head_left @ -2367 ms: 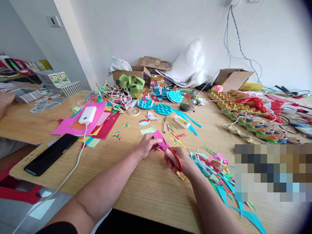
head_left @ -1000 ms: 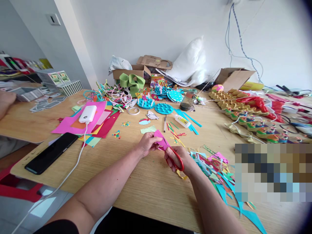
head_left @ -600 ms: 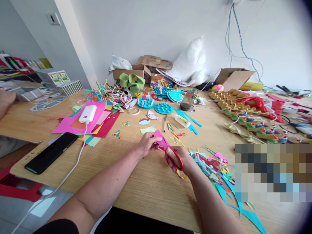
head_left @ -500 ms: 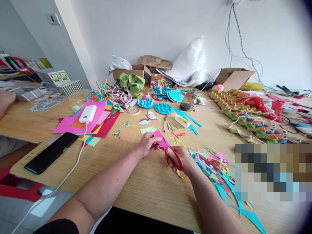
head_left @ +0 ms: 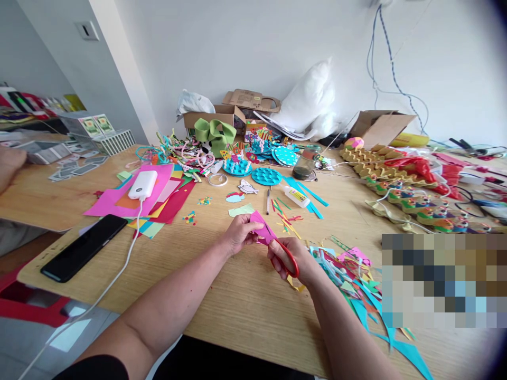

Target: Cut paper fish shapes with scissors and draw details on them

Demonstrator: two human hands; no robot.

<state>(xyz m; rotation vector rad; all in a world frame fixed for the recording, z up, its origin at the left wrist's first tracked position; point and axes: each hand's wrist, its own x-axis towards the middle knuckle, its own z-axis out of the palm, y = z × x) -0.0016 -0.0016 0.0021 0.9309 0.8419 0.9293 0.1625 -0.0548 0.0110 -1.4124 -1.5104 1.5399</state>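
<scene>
My left hand (head_left: 240, 233) pinches a small piece of magenta paper (head_left: 259, 224) between thumb and fingers, above the wooden table. Red-handled scissors (head_left: 292, 259) are gripped in my right hand (head_left: 295, 256), their blades pointing left at the paper. A dark line shows on the paper where the blades meet it; how far they are apart I cannot tell. Just beyond my hands lie a pale green paper scrap (head_left: 241, 210), a pen (head_left: 268, 201), thin coloured strips (head_left: 291, 221) and a glue bottle (head_left: 297, 196). Two paper fish, one coloured (head_left: 235, 197) and one white (head_left: 247, 187), lie farther back.
Coloured paper sheets (head_left: 105, 203) with a white power bank (head_left: 143, 184), and a black phone (head_left: 84, 248), lie left. Paper offcuts (head_left: 356, 285) spread right. Decorated egg cartons (head_left: 412, 198) and a glass jar (head_left: 304, 162) stand behind. Another person's hand (head_left: 11, 166) shows at the far left.
Almost nothing differs. Both hands keep their place with the paper and scissors; the other person's hand at the far left has shifted slightly.
</scene>
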